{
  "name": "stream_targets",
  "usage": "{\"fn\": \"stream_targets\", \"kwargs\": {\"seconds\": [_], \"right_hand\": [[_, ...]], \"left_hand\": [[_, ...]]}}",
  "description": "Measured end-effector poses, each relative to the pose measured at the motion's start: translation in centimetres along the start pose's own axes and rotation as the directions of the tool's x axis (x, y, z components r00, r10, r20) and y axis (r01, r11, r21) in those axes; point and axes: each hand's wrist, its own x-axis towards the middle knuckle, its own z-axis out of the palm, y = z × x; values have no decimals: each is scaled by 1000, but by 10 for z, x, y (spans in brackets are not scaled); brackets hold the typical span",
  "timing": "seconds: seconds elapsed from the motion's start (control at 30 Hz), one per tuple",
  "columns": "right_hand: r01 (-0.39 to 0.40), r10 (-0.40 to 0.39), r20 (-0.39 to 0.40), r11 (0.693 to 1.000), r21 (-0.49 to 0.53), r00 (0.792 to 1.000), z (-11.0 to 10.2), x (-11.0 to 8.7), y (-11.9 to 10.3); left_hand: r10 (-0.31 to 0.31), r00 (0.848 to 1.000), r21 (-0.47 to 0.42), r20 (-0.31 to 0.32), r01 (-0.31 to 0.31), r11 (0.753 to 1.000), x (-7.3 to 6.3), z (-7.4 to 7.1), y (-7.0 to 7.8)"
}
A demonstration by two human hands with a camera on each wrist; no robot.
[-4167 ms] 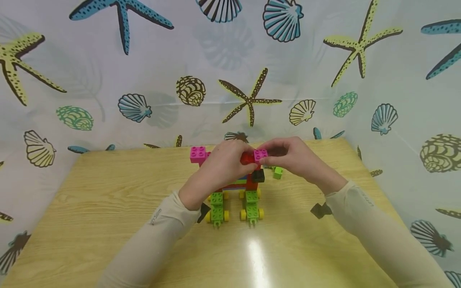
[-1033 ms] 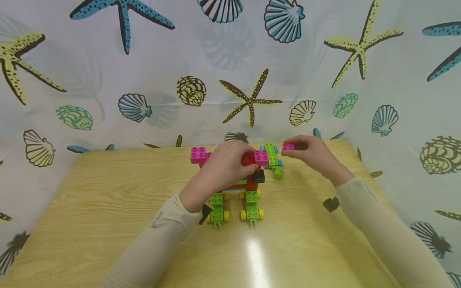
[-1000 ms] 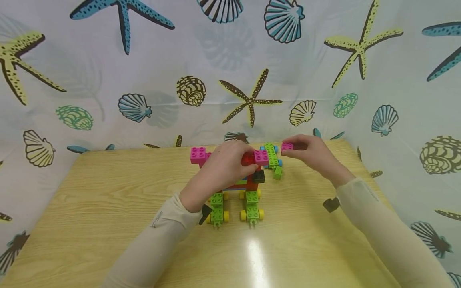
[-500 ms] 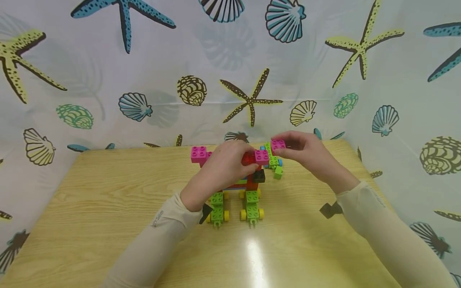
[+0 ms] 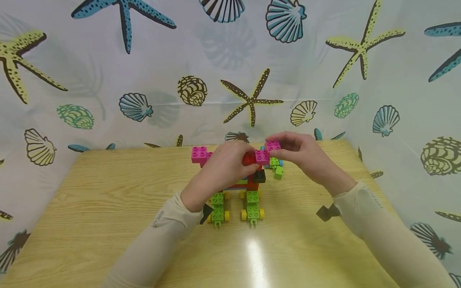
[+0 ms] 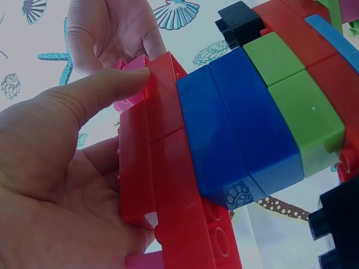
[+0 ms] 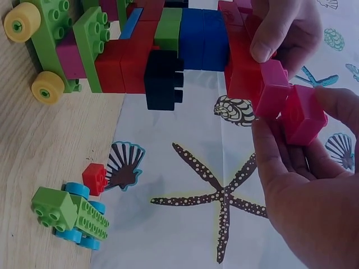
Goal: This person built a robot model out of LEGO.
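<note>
A tall structure of toy building bricks stands mid-table, with blue bricks, red bricks and a black brick on its side. My left hand grips the red bricks at its top, thumb in front, as the left wrist view shows. Pinched in my right hand is a pink brick. It is held right beside another pink brick at the structure's top right end; I cannot tell whether they are joined. One more pink brick sits at the top left end.
Green wheeled bases with yellow wheels carry the structure. Behind it to the right are a small green vehicle with blue wheels, a loose green brick and a red brick. A patterned cloth hangs behind the wooden table.
Over the last second my right hand has carried the pink brick leftward to the structure's right end. Earlier that hand was at another pink brick there. The left hand has stayed in place.
</note>
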Motion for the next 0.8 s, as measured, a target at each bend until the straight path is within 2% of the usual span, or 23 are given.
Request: {"fn": "stream_targets", "kwargs": {"seconds": [0.47, 0.8], "right_hand": [[4, -4, 0, 999, -41, 1000, 4, 2, -1], [13, -13, 8, 999, -35, 1000, 6, 3, -5]], "left_hand": [[12, 1000, -1, -7, -12, 1000, 1, 1, 0], [9, 1000, -1, -3, -9, 1000, 0, 1, -1]]}}
